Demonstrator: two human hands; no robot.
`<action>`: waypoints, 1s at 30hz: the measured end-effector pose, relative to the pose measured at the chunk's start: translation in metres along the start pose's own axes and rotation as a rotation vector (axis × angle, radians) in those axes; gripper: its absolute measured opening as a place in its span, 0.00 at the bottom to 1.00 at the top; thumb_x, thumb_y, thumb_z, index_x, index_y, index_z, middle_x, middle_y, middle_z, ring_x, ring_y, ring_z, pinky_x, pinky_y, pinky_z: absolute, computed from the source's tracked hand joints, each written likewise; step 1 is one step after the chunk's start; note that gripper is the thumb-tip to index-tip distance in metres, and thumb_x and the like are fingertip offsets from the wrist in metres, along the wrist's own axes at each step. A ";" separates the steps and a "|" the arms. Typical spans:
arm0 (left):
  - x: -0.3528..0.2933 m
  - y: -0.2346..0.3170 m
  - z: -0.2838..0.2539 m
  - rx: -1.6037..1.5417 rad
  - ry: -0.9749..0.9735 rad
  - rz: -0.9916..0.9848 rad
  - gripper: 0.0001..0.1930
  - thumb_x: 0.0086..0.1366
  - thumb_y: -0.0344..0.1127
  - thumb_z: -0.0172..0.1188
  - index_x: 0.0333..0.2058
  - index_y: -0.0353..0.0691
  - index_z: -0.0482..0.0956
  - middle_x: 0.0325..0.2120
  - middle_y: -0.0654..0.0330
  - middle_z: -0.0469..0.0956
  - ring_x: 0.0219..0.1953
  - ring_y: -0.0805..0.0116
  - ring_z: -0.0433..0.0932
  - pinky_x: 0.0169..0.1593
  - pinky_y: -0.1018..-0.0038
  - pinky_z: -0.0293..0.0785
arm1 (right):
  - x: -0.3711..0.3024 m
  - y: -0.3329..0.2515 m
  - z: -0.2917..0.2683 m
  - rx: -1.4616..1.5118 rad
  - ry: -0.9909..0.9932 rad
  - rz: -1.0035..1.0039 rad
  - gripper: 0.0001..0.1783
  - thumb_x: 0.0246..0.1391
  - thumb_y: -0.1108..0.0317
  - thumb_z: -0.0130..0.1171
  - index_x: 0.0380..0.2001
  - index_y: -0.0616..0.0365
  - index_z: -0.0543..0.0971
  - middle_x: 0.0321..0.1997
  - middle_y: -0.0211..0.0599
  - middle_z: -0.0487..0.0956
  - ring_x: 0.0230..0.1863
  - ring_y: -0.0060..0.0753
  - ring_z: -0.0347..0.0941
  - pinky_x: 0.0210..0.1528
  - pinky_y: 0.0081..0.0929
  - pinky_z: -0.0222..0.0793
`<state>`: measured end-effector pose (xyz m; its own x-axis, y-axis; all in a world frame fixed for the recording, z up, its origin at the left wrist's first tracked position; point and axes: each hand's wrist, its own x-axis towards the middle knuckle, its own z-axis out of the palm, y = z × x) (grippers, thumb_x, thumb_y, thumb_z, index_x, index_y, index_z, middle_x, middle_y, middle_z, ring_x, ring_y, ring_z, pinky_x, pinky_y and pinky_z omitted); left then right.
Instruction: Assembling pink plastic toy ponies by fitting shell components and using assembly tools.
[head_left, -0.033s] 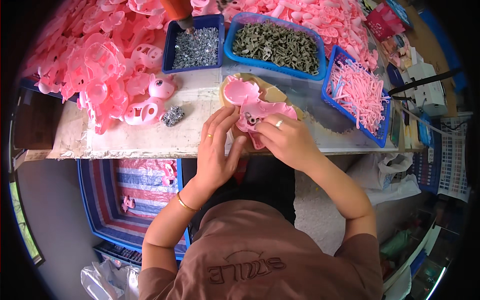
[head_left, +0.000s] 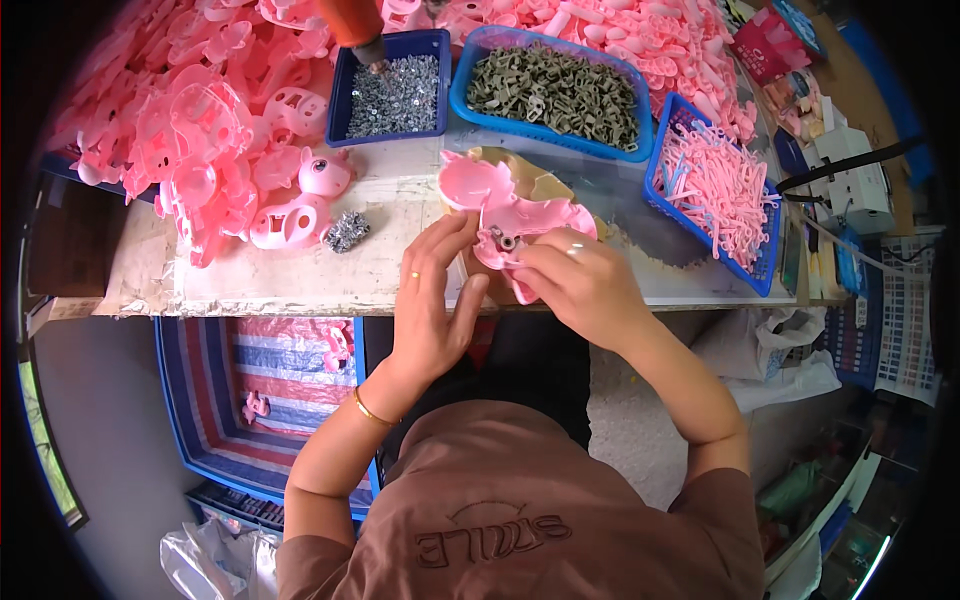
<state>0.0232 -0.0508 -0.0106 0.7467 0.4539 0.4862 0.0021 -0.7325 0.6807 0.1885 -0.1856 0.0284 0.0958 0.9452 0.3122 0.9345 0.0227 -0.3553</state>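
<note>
A pink plastic toy-animal half shell (head_left: 530, 218), hollow side up, lies partly over a beige shaped holder (head_left: 540, 178) near the table's front edge. Inside its body sits a small dull-coloured part (head_left: 505, 240). My right hand (head_left: 590, 285) has its fingers pinched on the shell's lower right edge, by a leg; the fingertips are partly hidden. At the shell's left side rests my left hand (head_left: 432, 285), its fingers stretched along the edge and the thumb held apart.
Behind stand a blue tray of small metal screws (head_left: 395, 95), a blue basket of olive clips (head_left: 550, 95) and a basket of pink sticks (head_left: 712, 190). An orange screwdriver (head_left: 352, 25) hangs above the screws. Pink shells (head_left: 200, 130) pile at left, beside a screw clump (head_left: 347, 231).
The pink shell has shifted slightly left and tilted on the holder, showing more beige at its upper right. My right hand has moved a little right and nearer to me.
</note>
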 end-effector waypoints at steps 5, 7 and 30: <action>-0.017 0.012 -0.001 -0.368 0.143 -0.085 0.31 0.63 0.38 0.62 0.60 0.33 0.62 0.62 0.40 0.63 0.63 0.43 0.64 0.65 0.55 0.59 | -0.020 -0.026 -0.021 1.262 0.297 0.364 0.09 0.61 0.75 0.59 0.45 0.62 0.77 0.43 0.32 0.79 0.42 0.23 0.77 0.44 0.21 0.73; -0.016 0.017 -0.005 -0.377 0.118 -0.088 0.37 0.62 0.48 0.64 0.62 0.33 0.60 0.62 0.41 0.63 0.63 0.45 0.64 0.65 0.55 0.59 | -0.027 -0.036 -0.011 1.367 0.268 0.439 0.10 0.63 0.74 0.58 0.46 0.64 0.77 0.44 0.32 0.79 0.43 0.21 0.76 0.47 0.21 0.74; -0.027 0.040 -0.027 0.200 0.163 0.263 0.32 0.52 0.59 0.69 0.47 0.38 0.80 0.37 0.61 0.81 0.40 0.63 0.79 0.53 0.59 0.75 | -0.044 -0.063 0.017 0.982 0.290 0.326 0.09 0.57 0.76 0.64 0.40 0.68 0.78 0.39 0.37 0.80 0.38 0.25 0.80 0.40 0.22 0.76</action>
<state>-0.0151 -0.0788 0.0183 0.6235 0.3001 0.7220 -0.0334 -0.9123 0.4081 0.1196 -0.2233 0.0222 0.4890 0.8426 0.2258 0.1771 0.1576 -0.9715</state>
